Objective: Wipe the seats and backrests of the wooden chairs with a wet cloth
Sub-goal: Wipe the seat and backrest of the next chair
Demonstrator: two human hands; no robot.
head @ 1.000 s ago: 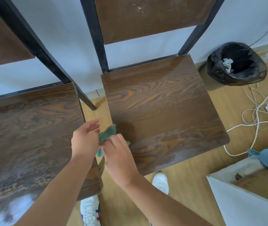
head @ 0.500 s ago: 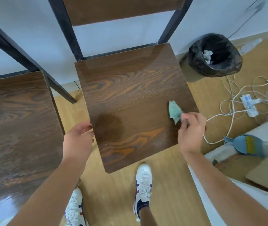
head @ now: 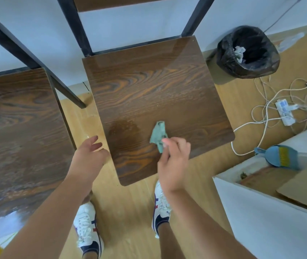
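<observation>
Centrally, the right hand (head: 173,163) pinches the green cloth (head: 158,135) onto the middle chair's seat (head: 149,86); the left hand (head: 88,157), fingers spread, sits at the seat's left edge.

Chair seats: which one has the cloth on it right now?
The middle seat, in front of the bin; the right hand holds the green cloth on it. The left seat has none.

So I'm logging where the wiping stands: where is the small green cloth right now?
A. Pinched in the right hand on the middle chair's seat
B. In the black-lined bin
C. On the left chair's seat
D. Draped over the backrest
A: the small green cloth is pinched by the right hand and lies on the middle dark wooden chair seat, near its front edge.
</observation>
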